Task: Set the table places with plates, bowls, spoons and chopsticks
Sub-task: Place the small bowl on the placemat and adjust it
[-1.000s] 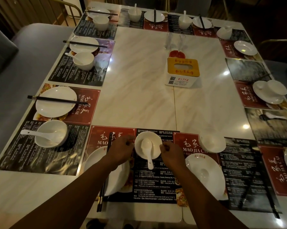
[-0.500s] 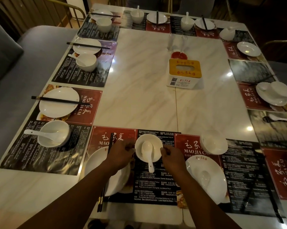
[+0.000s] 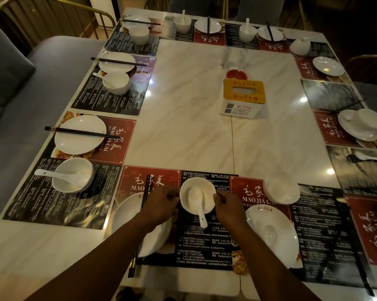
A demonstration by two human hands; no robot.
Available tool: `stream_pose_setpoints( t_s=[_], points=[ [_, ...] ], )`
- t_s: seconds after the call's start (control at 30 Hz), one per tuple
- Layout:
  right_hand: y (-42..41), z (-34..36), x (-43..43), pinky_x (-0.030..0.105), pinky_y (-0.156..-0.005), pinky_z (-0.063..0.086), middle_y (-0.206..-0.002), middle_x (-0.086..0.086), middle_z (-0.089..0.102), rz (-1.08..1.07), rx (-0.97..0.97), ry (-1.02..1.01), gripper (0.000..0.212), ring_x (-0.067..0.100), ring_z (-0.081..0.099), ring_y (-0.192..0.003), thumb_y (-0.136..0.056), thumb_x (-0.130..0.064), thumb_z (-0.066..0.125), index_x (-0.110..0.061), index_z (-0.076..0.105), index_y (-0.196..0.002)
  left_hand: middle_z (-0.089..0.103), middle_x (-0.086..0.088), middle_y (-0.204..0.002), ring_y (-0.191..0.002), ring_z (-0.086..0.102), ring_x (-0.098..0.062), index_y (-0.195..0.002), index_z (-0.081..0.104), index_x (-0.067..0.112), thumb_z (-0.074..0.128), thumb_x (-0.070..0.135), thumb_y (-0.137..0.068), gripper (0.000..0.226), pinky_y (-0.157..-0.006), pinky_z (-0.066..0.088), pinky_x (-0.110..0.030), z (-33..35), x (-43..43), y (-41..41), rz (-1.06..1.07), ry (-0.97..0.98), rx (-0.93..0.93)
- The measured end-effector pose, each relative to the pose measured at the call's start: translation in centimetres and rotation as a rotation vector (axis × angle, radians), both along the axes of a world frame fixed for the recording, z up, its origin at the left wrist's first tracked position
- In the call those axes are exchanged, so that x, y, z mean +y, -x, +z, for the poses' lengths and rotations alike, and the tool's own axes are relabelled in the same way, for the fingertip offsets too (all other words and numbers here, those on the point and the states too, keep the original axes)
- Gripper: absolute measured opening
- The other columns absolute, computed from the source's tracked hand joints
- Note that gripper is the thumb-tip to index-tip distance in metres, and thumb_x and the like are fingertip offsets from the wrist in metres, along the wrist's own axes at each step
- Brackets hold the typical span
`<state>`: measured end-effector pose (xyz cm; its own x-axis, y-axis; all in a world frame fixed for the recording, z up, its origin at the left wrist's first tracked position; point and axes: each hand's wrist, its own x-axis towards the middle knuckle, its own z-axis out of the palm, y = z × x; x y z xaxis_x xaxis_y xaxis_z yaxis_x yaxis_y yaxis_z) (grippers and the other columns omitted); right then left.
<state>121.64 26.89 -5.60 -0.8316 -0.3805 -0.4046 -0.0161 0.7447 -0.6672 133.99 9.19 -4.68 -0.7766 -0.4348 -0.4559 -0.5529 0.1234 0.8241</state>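
Head view: left hand (image 3: pixel 161 205) and right hand (image 3: pixel 228 208), curled fingers tight on opposite sides of the bowl (image 3: pixel 206 191).

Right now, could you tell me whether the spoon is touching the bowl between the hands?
Touching. The head view shows the spoon lying inside the bowl, its handle resting over the near rim.

Bowl (image 3: pixel 197 196), spoon (image 3: pixel 198 203), plates (image 3: pixel 80 134): white. Chopsticks (image 3: pixel 81 132): black. Mats (image 3: pixel 204 240): red/black, printed text. Worktop (image 3: pixel 189 118): cream marble veining. Box (image 3: pixel 242 97): white, yellow top.
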Motion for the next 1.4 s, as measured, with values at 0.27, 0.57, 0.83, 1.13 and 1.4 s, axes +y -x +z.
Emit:
stream_pose_setpoints(
  t_s=[0.27, 0.57, 0.83, 1.13, 1.4],
  points=[
    [0.2, 0.3, -0.1, 0.016, -0.063, 0.037, -0.097, -0.004, 0.062, 0.019, -0.012, -0.016, 0.029, 0.009, 0.055, -0.086, -0.101, -0.022, 0.052, -0.017, 0.064, -0.127, 0.076, 0.001, -0.093, -0.081, 0.073, -0.018, -0.112, 0.072, 0.030, 0.053, -0.001, -0.094, 0.040, -0.061, 0.057, -0.018, 0.3, 0.3, -0.1, 0.009, 0.005, -0.014],
    [-1.4, 0.3, 0.9, 0.036, -0.071, 0.062, -0.104, 0.003, 0.067, -0.136, -0.320, 0.016, 0.048, 0.018, 0.071, -0.083, -0.079, -0.034, 0.076, -0.026, 0.048, -0.118, 0.073, 0.009, -0.100, -0.080, 0.072, -0.015, -0.113, 0.072, 0.024, 0.051, -0.003, -0.094, 0.040, -0.058, 0.053, -0.014, 0.8, 0.6, -0.4, 0.038, 0.007, -0.012],
    [-2.5, 0.3, 1.0, 0.029, -0.061, 0.059, -0.113, 0.004, 0.064, -0.135, -0.396, 0.063, 0.063, 0.022, 0.071, -0.090, -0.072, -0.019, 0.081, -0.028, 0.047, -0.124, 0.075, 0.001, -0.092, -0.081, 0.072, -0.022, -0.102, 0.071, 0.030, 0.052, -0.003, -0.094, 0.039, -0.059, 0.058, -0.019, 0.9, 1.0, -0.4, 0.061, 0.020, 0.000],
    [-1.9, 0.5, 1.2, 0.034, -0.066, 0.061, -0.087, 0.006, 0.076, -0.183, -0.434, 0.112, 0.053, 0.020, 0.075, -0.076, -0.087, -0.020, 0.072, -0.017, 0.045, -0.133, 0.073, 0.007, -0.091, -0.078, 0.072, -0.021, -0.094, 0.070, 0.035, 0.051, -0.005, -0.092, 0.044, -0.069, 0.061, -0.030, 0.7, 1.0, -0.7, 0.058, 0.031, 0.006],
    [-0.4, -1.2, 0.8, 0.042, -0.079, 0.061, -0.109, 0.005, 0.071, -0.020, -0.183, 0.024, 0.046, 0.014, 0.072, -0.081, -0.096, -0.029, 0.061, -0.023, 0.048, -0.141, 0.073, 0.002, -0.098, -0.088, 0.073, -0.013, -0.105, 0.067, 0.030, 0.061, 0.000, -0.091, 0.033, -0.085, 0.060, -0.042, 0.5, -1.3, -2.9, 0.207, 0.053, 0.009]
  ],
)
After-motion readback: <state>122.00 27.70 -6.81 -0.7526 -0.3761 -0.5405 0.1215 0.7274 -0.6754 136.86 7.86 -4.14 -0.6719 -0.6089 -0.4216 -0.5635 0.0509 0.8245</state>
